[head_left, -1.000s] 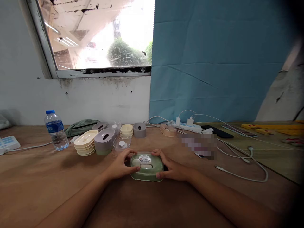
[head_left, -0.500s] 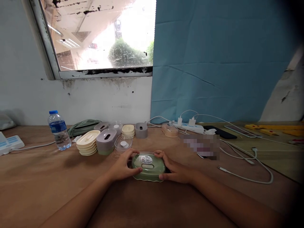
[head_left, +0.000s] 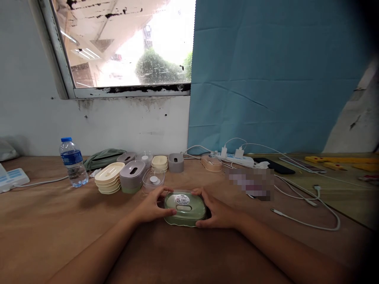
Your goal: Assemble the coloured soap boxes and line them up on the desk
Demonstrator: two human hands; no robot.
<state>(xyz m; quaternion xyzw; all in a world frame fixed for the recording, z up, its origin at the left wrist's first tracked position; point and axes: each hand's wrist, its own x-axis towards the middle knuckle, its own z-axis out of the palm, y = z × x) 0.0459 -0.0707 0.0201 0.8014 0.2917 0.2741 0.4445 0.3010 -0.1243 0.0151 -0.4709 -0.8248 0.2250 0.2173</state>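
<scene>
Both hands point(head_left: 150, 206) grip a green box point(head_left: 189, 214); beyond the left, a clear tub point(head_left: 153, 180) and lilac box point(head_left: 132, 178).

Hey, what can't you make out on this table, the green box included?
All in the head view:
- Print on the round label: too small and blurred.
- Underside of the green box: hidden by the box itself.
- Some fingers of the right hand: hidden behind the hand.
- Whatever lies under the pixelated patch: masked by the blocks.
- The rest of the left-hand power strip: cut off by the left edge.
</scene>
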